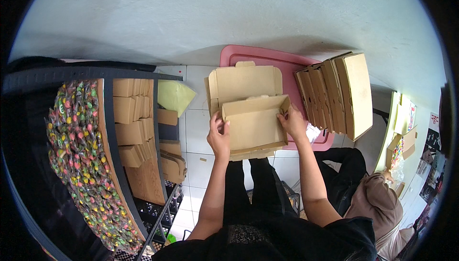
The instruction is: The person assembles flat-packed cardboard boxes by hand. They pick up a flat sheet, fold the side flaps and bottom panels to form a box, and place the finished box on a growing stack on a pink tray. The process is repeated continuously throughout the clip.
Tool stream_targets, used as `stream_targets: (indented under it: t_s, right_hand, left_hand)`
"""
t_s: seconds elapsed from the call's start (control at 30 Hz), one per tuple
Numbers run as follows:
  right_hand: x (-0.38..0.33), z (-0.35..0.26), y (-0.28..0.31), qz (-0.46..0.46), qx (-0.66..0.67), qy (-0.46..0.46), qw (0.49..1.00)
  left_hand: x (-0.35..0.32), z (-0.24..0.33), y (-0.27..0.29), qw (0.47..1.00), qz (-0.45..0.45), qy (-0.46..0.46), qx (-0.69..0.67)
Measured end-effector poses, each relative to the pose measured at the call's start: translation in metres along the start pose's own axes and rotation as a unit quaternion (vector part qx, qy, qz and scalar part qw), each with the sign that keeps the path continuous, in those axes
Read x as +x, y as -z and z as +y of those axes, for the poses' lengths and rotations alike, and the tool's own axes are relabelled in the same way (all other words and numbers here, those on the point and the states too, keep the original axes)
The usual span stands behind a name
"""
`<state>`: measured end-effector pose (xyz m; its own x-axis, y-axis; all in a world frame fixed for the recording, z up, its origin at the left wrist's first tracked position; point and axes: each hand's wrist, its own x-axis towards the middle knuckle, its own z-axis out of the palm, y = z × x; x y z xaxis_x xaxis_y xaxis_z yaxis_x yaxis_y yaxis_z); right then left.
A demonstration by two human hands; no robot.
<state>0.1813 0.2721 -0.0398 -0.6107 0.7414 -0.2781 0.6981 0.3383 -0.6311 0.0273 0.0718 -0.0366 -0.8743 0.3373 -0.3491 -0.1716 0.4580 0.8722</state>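
While both hands (256, 129) grip, one cardboard box (253, 125)

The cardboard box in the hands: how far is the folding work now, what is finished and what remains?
Done: a row of folded boxes stands on the pink lid. In hand: the left hand and right hand grip the two ends of an open cardboard box; its walls are up, its lid flap is open. Left: flat cardboard blanks are stacked on the shelf.
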Motion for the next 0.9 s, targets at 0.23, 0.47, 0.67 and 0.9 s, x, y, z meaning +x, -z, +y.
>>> stream_targets:
  t_s: [0.23, 0.47, 0.67, 0.9]
  right_hand:
    - [-0.017, -0.016, -0.016, 0.093, 0.109, -0.097, 0.985]
    - [-0.022, -0.007, -0.006, 0.034, 0.079, -0.004, 0.996]
    - [-0.026, 0.004, -0.007, 0.069, 0.029, 0.087, 0.993]
    - [-0.009, -0.014, -0.01, 0.103, 0.011, 0.072, 0.992]
  left_hand:
    - [-0.013, -0.029, -0.022, 0.995, 0.038, -0.051, -0.08]
    - [-0.017, -0.009, -0.004, 0.983, 0.061, -0.107, 0.136]
    - [-0.003, -0.01, 0.007, 0.968, 0.013, -0.213, 0.128]
    - [0.052, 0.003, -0.01, 0.957, -0.038, -0.236, 0.162]
